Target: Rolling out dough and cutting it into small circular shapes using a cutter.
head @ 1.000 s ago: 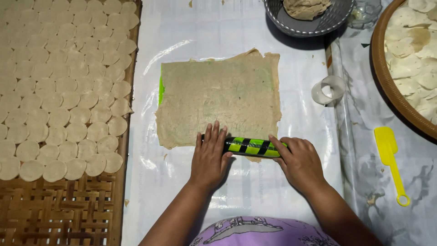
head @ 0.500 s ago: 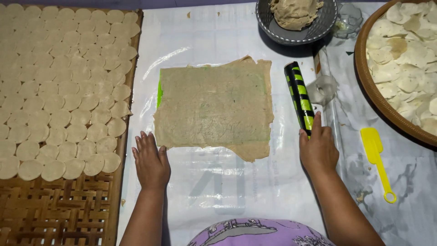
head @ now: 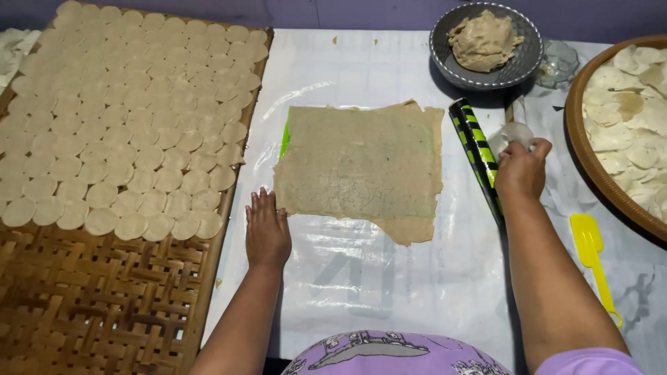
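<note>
A thin rolled sheet of beige dough (head: 361, 167) lies on a clear plastic sheet (head: 389, 292) over a green mat (head: 285, 139). My left hand (head: 267, 232) rests flat on the plastic just off the dough's near-left corner and holds nothing. My right hand (head: 521, 170) is to the right of the dough, fingers closed on a small clear round cutter (head: 514, 132). A black rolling pin with green stripes (head: 476, 149) lies between the dough and that hand, pointing away from me.
A woven bamboo tray (head: 83, 312) on the left carries several rows of cut dough rounds (head: 125, 125). A grey bowl (head: 445, 55) with a dough lump sits at the back. A round basket (head: 580, 149) of rounds and a yellow spatula (head: 590, 257) are on the right.
The rolling pin went from the dough's near edge to lying at its right side. My right hand let go of it and moved up onto the clear cutter. My left hand slid left.
</note>
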